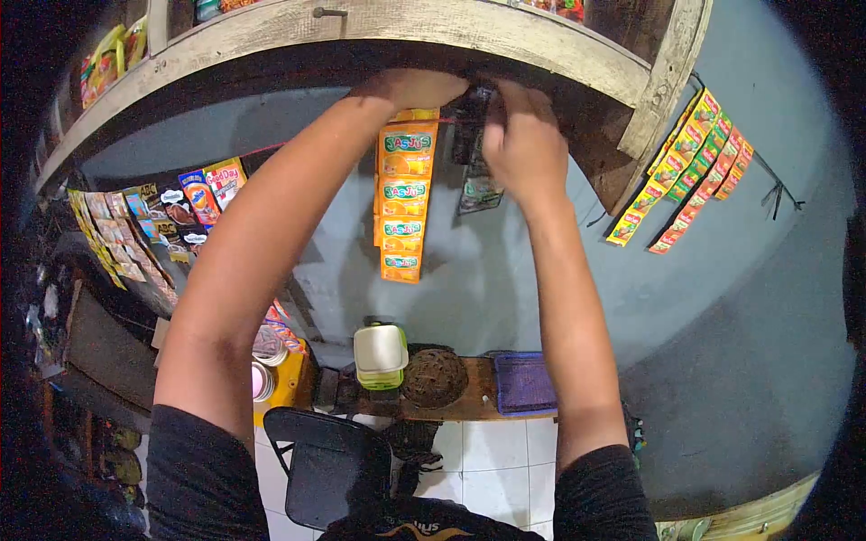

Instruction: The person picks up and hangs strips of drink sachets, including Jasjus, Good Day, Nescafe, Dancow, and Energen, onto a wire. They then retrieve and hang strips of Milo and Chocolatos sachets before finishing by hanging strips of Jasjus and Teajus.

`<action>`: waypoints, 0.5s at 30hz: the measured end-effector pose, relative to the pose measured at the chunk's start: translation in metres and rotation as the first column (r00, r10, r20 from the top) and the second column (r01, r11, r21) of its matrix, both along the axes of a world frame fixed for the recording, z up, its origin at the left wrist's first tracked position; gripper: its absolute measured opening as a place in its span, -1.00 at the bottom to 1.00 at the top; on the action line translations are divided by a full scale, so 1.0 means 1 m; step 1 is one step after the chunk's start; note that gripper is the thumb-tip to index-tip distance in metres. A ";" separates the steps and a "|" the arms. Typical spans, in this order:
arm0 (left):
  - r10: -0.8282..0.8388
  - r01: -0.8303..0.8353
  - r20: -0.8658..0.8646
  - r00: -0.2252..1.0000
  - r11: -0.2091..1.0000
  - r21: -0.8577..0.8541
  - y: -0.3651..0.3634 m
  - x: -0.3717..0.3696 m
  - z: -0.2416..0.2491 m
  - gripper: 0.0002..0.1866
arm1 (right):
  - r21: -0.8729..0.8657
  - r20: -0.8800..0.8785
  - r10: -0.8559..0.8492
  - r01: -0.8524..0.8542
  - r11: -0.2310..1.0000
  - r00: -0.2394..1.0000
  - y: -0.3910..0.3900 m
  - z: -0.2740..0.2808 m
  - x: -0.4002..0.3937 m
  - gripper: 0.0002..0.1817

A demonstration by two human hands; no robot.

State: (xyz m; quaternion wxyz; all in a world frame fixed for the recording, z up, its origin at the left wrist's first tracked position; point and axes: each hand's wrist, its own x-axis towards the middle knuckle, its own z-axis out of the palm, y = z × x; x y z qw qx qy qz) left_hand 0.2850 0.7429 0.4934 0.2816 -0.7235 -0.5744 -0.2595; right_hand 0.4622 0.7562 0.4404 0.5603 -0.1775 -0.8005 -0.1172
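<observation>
Both my arms stretch up to the underside of a wooden shelf. My left hand (422,90) is at the top of an orange strip of Jasjus drink sachets (403,194), and its fingers are lost in shadow. Beside it, a strip of dark sachets (481,185) hangs down the wall. My right hand (528,144) has its fingers bent and closed at the upper part of this dark strip; the exact contact is partly hidden. A thin red string (271,147) runs behind my left forearm towards the orange strip.
The pale wooden shelf edge (406,25) curves overhead. More sachet strips hang at left (185,203) and right (690,171). Below are a bench (478,403) with a lidded container (380,350), a brown round object (434,377) and a purple tray (525,383), plus a black chair (336,469).
</observation>
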 end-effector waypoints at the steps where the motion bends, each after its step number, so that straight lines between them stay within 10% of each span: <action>1: 0.002 -0.002 0.001 1.000 1.000 0.001 -0.007 0.000 0.001 -0.52 | -0.027 0.005 -0.100 0.100 0.995 0.995 0.013 -0.002 -0.004 -0.71; 4: -0.089 0.106 0.148 0.985 0.988 -0.109 -0.024 -0.016 -0.002 -0.42 | 0.011 0.028 -0.232 0.232 0.973 0.972 0.036 0.001 -0.005 -0.67; 6: 0.368 -0.311 0.123 0.922 0.891 -0.331 -0.026 -0.042 -0.005 -0.28 | 0.069 0.042 -0.279 0.276 0.959 0.959 0.039 0.003 -0.006 -0.67; 12: 0.538 -0.471 0.074 0.839 0.788 -0.397 -0.082 -0.023 0.006 -0.45 | -0.135 0.220 -0.441 0.475 0.869 0.870 0.039 0.017 -0.003 -0.68; 15: 0.360 -0.342 0.088 0.929 0.924 -0.169 -0.056 -0.036 -0.012 -0.46 | -0.301 0.393 -0.428 0.554 0.776 0.814 0.011 0.036 0.000 -0.66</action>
